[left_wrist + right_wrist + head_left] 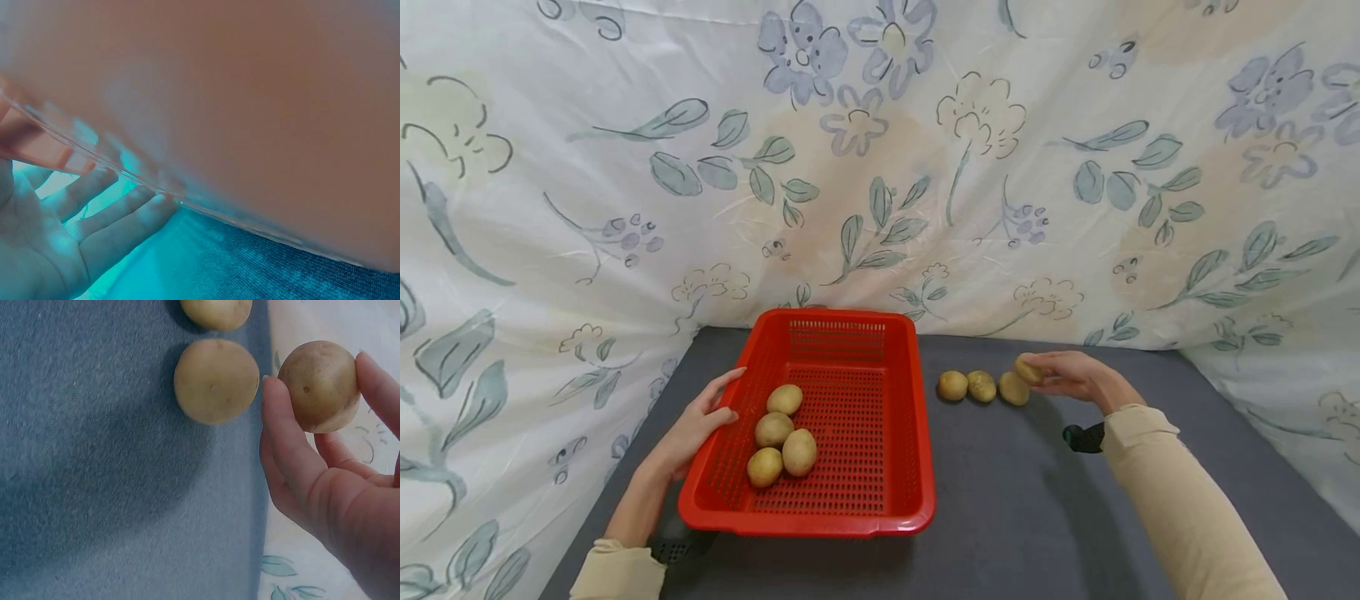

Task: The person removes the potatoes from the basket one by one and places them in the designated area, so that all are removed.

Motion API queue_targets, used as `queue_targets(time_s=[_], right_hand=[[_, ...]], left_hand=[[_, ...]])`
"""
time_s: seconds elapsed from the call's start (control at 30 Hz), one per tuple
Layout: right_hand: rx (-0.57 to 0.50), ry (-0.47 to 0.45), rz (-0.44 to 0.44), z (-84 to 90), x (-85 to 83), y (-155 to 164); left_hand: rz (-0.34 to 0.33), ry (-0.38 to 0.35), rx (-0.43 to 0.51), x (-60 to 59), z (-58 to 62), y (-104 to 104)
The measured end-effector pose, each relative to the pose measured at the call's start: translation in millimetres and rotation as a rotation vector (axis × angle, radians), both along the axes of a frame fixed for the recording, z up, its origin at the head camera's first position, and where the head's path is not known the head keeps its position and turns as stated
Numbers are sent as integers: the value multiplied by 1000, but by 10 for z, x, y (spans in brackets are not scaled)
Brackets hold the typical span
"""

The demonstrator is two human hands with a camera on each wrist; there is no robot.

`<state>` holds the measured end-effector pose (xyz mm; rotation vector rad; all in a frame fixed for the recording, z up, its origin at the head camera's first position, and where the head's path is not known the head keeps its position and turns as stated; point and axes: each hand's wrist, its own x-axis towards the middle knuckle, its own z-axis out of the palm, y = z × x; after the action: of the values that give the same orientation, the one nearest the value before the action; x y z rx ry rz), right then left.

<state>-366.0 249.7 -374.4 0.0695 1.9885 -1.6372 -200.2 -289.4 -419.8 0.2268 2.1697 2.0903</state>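
My right hand (1071,375) pinches a small round potato (320,387) between thumb and fingers, above the dark table toward its far side. Next to the held potato, another potato (215,381) lies on the cloth, with one more potato (981,386) and a further potato (952,385) to its left in a row. My left hand (696,425) rests at the left rim of a red plastic basket (922,433), its fingers fairly straight and their tips against the side. Inside the basket, several potatoes (799,452) lie bunched toward the left.
A dark grey cloth (1000,517) covers the table. Flowered curtain fabric (880,167) hangs along the back and both sides, close behind the potatoes and the basket. A dark wrist camera (1082,438) sits under the right cuff.
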Motion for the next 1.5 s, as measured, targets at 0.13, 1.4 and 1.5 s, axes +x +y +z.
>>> queue_targets(time_s=[0.13,1.4,1.5], right_hand=[[-44,-24,-38,-41,-8,49],[112,67,-205,-476,-19,197],[148,87,-203,-496,-23,162]], left_hand=[[3,1,-1,3,14,-1],[11,-33,-2,8,5,30],[11,-28,-2,23,15,20]])
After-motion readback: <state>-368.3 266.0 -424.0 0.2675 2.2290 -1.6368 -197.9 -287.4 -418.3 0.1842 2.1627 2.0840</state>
